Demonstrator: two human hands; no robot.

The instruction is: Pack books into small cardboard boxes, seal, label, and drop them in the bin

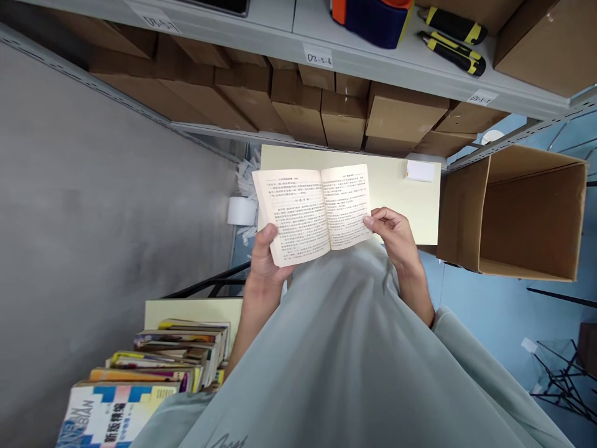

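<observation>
An open book (pixel 303 214) with two printed pages facing up is held in front of my body, over the edge of a pale yellow tabletop (pixel 396 211). My left hand (pixel 265 258) grips its lower left side, the thumb on the page edge and the other fingers hidden beneath. At the right edge, my right hand (pixel 394 233) pinches the page margin between thumb and fingers. A small white box (pixel 419 170) lies on the tabletop, to the right of the book.
A grey shelf rack (pixel 261 37) holds brown cartons (pixel 342 118), utility knives (pixel 452 53) and a dark blue object (pixel 373 22). An open carton (pixel 513 214) stands right. Stacked books (pixel 181 354) sit lower left, near a grey wall (pixel 107 186). A white roll (pixel 242 211) lies left.
</observation>
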